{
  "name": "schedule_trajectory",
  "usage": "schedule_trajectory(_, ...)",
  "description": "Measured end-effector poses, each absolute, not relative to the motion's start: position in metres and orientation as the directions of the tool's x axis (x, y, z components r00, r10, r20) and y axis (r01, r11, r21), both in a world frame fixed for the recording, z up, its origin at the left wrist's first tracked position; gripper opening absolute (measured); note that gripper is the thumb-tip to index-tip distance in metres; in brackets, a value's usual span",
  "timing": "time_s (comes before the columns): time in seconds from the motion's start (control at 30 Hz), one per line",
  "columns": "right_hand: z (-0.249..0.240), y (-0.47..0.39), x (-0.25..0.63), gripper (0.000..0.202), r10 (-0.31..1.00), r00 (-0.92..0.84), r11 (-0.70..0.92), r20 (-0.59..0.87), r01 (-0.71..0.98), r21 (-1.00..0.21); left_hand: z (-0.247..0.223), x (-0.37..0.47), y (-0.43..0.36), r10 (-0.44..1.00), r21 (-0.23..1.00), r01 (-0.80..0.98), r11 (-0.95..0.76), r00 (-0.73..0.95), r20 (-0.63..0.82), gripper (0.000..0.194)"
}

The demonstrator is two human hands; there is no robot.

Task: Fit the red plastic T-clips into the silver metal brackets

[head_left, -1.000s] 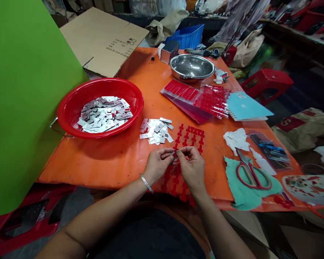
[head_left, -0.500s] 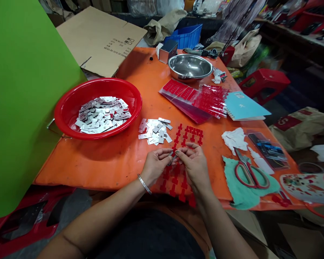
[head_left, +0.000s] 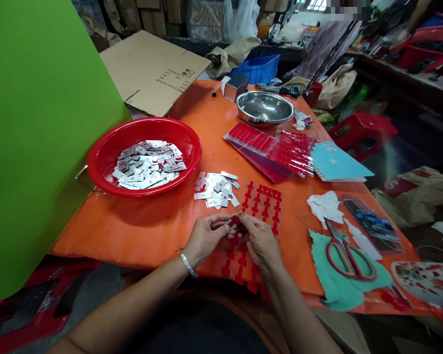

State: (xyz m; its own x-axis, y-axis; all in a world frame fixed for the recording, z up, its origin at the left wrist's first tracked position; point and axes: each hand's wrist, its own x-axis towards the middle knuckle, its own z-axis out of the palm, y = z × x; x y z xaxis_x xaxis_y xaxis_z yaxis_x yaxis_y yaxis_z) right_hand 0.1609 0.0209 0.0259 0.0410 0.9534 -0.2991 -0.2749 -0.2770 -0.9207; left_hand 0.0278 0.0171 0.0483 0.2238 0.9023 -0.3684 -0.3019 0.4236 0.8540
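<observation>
My left hand (head_left: pixel 204 239), with a silver bracelet at its wrist, pinches a small grey metal plate (head_left: pixel 229 228) above the orange table. A red T-shaped sticker (head_left: pixel 235 219) lies against the plate's upper end. My right hand (head_left: pixel 261 240) has its thumb and fingers closed on that red end. Below and beyond both hands, rows of red T-shaped stickers (head_left: pixel 266 203) spread over the table, partly covered by my hands. A loose pile of metal plates (head_left: pixel 218 188) lies just past my left hand. More plates fill the bottom of a red basin (head_left: pixel 190 169) on the left.
A green panel (head_left: pixel 40 123) and cardboard (head_left: pixel 151 64) stand on the left. Farther back are a steel bowl (head_left: pixel 265 114), red sticker sheets (head_left: pixel 256 140) and a blue notebook (head_left: pixel 337 162). Red-handled scissors (head_left: pixel 349 263) rest on a green cloth (head_left: pixel 335 295) at right.
Between my fingers the plate has turned, and its red-covered end now shows plainly. Both hands sit slightly lower over the stickers. The whole view has shifted, with table items lower in it.
</observation>
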Motion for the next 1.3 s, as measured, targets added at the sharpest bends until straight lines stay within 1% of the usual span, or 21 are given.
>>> schedule_trajectory(0.07, 0.026, 0.026, 0.16, 0.032, 0.969, 0.043, -0.236, -0.245, -0.152, -0.96, 0.058, 0.007, 0.026, 0.948, 0.923, -0.225, 0.312, 0.14, -0.286, 0.027)
schedule_trajectory(0.1, 0.026, 0.03, 0.16, 0.032, 0.977, 0.047, -0.205, -0.209, -0.062, -0.977, 0.065, -0.007, 0.032, 0.974, 0.961, -0.165, 0.222, 0.073, -0.212, 0.027)
schedule_trajectory(0.17, 0.023, 0.04, 0.158, 0.031, 0.993, 0.047, -0.114, -0.108, 0.153, -0.982, 0.08, -0.039, 0.046, 0.997, 1.0, 0.025, 0.019, -0.078, -0.017, 0.029)
schedule_trajectory(0.2, 0.021, 0.046, 0.157, 0.03, 0.998, 0.045, -0.052, -0.041, 0.263, -0.963, 0.087, -0.057, 0.054, 0.986, 0.988, 0.142, -0.067, -0.144, 0.088, 0.029)
schedule_trajectory(0.27, 0.015, 0.06, 0.153, 0.025, 0.993, 0.032, 0.086, 0.114, 0.467, -0.88, 0.098, -0.088, 0.068, 0.939, 0.912, 0.381, -0.153, -0.233, 0.255, 0.03)
schedule_trajectory(0.33, 0.007, 0.077, 0.148, 0.022, 0.967, -0.006, 0.202, 0.256, 0.63, -0.75, 0.104, -0.111, 0.079, 0.909, 0.786, 0.604, -0.133, -0.241, 0.339, 0.028)
schedule_trajectory(0.37, 0.003, 0.086, 0.145, 0.021, 0.95, -0.033, 0.246, 0.31, 0.688, -0.683, 0.105, -0.118, 0.081, 0.898, 0.722, 0.681, -0.126, -0.231, 0.375, 0.027)
schedule_trajectory(0.43, -0.003, 0.101, 0.14, 0.022, 0.921, -0.088, 0.306, 0.379, 0.767, -0.563, 0.106, -0.121, 0.08, 0.868, 0.643, 0.749, -0.159, -0.203, 0.453, 0.025)
schedule_trajectory(0.53, -0.009, 0.116, 0.132, 0.028, 0.912, -0.147, 0.316, 0.383, 0.847, -0.427, 0.103, -0.103, 0.064, 0.824, 0.675, 0.678, -0.289, -0.183, 0.537, 0.024)
schedule_trajectory(0.63, -0.01, 0.12, 0.128, 0.018, 0.92, -0.188, 0.309, 0.345, 0.888, -0.341, 0.093, -0.075, 0.043, 0.879, 0.79, 0.522, -0.321, -0.145, 0.453, 0.021)
schedule_trajectory(0.7, -0.007, 0.119, 0.129, 0.017, 0.901, -0.216, 0.345, 0.377, 0.882, -0.321, 0.081, -0.059, 0.033, 0.942, 0.877, 0.404, -0.26, -0.095, 0.323, 0.02)
schedule_trajectory(0.77, -0.002, 0.114, 0.132, 0.022, 0.866, -0.197, 0.377, 0.46, 0.861, -0.341, 0.066, -0.049, 0.028, 0.986, 0.95, 0.278, -0.146, -0.04, 0.163, 0.022)
schedule_trajectory(0.83, 0.007, 0.107, 0.136, 0.026, 0.837, -0.103, 0.377, 0.538, 0.82, -0.43, 0.052, -0.043, 0.028, 1.0, 0.986, 0.165, -0.017, 0.0, 0.017, 0.024)
schedule_trajectory(0.9, 0.017, 0.096, 0.139, 0.028, 0.857, 0.041, 0.336, 0.514, 0.712, -0.617, 0.041, -0.04, 0.03, 0.997, 0.993, 0.087, 0.076, 0.006, -0.077, 0.024)
schedule_trajectory(0.97, 0.025, 0.083, 0.141, 0.03, 0.93, 0.145, 0.22, 0.339, 0.521, -0.825, 0.035, -0.036, 0.034, 0.994, 0.993, 0.031, 0.112, -0.003, -0.112, 0.024)
schedule_trajectory(1.0, 0.028, 0.076, 0.142, 0.031, 0.96, 0.161, 0.141, 0.227, 0.423, -0.895, 0.033, -0.034, 0.036, 0.994, 0.994, 0.003, 0.113, -0.004, -0.113, 0.024)
schedule_trajectory(1.07, 0.03, 0.062, 0.142, 0.033, 0.985, 0.167, -0.006, 0.039, 0.261, -0.965, 0.032, -0.027, 0.039, 0.994, 0.993, -0.048, 0.108, 0.023, -0.107, 0.028)
schedule_trajectory(1.13, 0.028, 0.05, 0.143, 0.035, 0.985, 0.161, -0.086, -0.06, 0.156, -0.984, 0.031, -0.02, 0.04, 0.992, 0.993, -0.053, 0.107, 0.079, -0.103, 0.032)
schedule_trajectory(1.2, 0.024, 0.039, 0.145, 0.035, 0.989, 0.109, -0.112, -0.099, 0.121, -0.986, 0.029, -0.013, 0.04, 0.982, 0.994, 0.012, 0.11, 0.155, -0.11, 0.03)
schedule_trajectory(1.23, 0.021, 0.035, 0.146, 0.034, 0.993, 0.071, -0.099, -0.09, 0.141, -0.985, 0.027, -0.01, 0.039, 0.977, 0.992, 0.071, 0.102, 0.179, -0.113, 0.027)
schedule_trajectory(1.3, 0.015, 0.029, 0.15, 0.031, 1.0, 0.021, -0.003, 0.002, 0.258, -0.966, 0.023, -0.006, 0.037, 0.981, 0.971, 0.235, 0.042, 0.173, -0.085, 0.021)
